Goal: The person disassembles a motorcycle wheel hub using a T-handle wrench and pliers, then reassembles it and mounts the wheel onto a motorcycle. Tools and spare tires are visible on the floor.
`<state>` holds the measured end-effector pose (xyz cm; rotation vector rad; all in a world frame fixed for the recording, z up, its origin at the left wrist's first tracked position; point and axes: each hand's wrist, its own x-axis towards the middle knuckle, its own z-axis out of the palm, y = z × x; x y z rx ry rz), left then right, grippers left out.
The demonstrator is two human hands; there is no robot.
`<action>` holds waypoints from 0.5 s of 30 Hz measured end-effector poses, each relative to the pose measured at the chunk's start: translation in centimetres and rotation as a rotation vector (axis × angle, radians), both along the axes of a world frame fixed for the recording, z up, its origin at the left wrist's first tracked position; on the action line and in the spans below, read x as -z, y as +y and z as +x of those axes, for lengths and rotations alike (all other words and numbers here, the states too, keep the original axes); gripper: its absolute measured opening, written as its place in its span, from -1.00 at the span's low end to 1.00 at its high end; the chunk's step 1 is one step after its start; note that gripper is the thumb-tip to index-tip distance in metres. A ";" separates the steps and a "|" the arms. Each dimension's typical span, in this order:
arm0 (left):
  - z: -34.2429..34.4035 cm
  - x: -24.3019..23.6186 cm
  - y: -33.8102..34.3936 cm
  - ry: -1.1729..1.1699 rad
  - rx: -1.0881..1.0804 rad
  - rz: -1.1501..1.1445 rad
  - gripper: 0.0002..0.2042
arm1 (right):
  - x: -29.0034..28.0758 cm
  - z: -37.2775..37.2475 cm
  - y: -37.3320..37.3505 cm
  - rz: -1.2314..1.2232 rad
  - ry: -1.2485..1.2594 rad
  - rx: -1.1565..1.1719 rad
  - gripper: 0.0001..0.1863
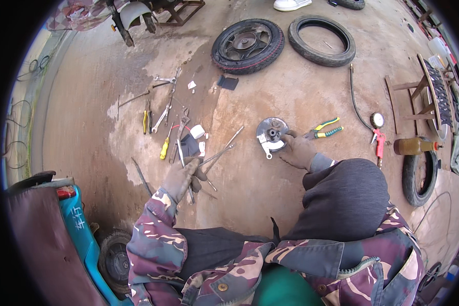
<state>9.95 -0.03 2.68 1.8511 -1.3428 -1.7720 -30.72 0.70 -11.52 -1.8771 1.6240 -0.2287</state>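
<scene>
My left hand (183, 178), in a grey-brown glove, is closed round a long metal rod (180, 153) low over the floor. A second rod (218, 153) slants out beside its fingers; whether the hand holds that one too I cannot tell. At the right, my gloved right hand (298, 152) grips the edge of a round metal brake plate (273, 133) with a pale curved brake shoe on it. Its fingertips are partly hidden. Pliers (326, 128) with green and yellow handles lie just beyond this hand.
Wrenches (161, 117), yellow-handled pliers (147, 118) and a yellow screwdriver (164, 148) lie ahead of my left hand. Farther off are a wheel (245, 43) and a bare tire (346, 48). A red inflator (379, 143), a bottle (413, 147) and a stool (427, 92) stand right.
</scene>
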 end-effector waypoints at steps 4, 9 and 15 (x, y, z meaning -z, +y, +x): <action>0.0 0.1 -0.2 -0.003 0.013 0.000 -0.52 | 0.7 0.0 0.4 -0.060 -0.044 -0.001 -0.31; -0.1 0.0 -0.3 0.025 0.022 0.016 -0.48 | 0.5 -0.2 0.5 -0.048 -0.100 -0.011 -0.33; -0.7 -0.1 0.2 0.008 0.020 0.006 -0.56 | 0.1 0.1 0.0 0.053 -0.073 -0.006 -0.36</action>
